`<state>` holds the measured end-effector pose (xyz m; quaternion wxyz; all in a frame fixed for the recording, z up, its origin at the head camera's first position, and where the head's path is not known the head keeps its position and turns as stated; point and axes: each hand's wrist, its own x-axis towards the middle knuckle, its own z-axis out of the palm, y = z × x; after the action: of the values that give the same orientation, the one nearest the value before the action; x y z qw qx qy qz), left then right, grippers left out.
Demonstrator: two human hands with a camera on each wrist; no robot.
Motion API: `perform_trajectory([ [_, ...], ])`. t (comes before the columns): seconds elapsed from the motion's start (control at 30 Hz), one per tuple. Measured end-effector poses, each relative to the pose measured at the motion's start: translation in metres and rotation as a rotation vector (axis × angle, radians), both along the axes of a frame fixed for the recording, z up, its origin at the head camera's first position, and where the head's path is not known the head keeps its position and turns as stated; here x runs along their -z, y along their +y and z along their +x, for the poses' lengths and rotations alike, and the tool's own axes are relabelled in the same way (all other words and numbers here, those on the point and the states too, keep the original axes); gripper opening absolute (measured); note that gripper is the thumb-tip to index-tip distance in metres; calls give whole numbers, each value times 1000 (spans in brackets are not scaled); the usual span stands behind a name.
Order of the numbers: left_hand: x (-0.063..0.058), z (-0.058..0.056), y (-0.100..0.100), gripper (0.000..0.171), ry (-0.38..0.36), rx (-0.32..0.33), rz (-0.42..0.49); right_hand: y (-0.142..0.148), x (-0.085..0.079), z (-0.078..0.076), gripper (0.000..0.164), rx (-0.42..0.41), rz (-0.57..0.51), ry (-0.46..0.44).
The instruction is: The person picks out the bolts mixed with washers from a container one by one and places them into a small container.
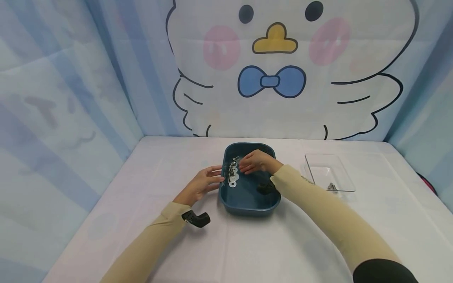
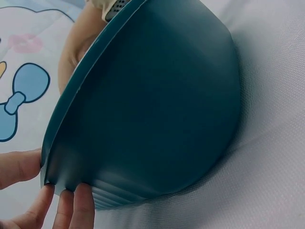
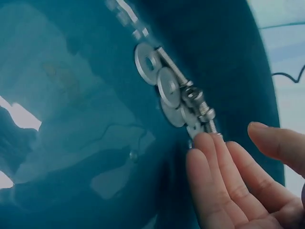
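Note:
A dark teal plastic basin (image 1: 252, 210) stands on the table. My left hand (image 1: 202, 182) grips its left rim; in the left wrist view the thumb (image 2: 19, 168) is at the rim and the fingertips (image 2: 82, 202) press the outer wall. Inside the basin, flat metal washers (image 3: 147, 63) lie in a row along the left wall with metal bolts (image 3: 172, 67) beside them. My right hand (image 1: 260, 162) reaches into the basin, fingers nearly straight and side by side, thumb apart. Its fingertips (image 3: 205, 143) are right at the end of the row of washers and bolts.
A clear plastic box (image 1: 345, 182) stands to the right of the basin, with a few small metal pieces (image 1: 332, 186) at its front. White cloth covers the table (image 1: 212, 251). Printed curtains (image 1: 155, 78) hang behind it and at both sides.

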<state>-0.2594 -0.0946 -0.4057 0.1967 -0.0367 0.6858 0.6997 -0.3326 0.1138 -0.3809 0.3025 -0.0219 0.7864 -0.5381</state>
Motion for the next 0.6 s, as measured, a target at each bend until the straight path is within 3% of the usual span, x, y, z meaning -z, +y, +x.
perform_trajectory([
  [0.2, -2, 1, 0, 52, -12, 7, -2, -8, 6, -5, 35, -19, 41, -49],
  [0.6, -2, 1, -1, 53, -3, 13, 3, -23, 8, -9, 28, -26, 93, -62],
])
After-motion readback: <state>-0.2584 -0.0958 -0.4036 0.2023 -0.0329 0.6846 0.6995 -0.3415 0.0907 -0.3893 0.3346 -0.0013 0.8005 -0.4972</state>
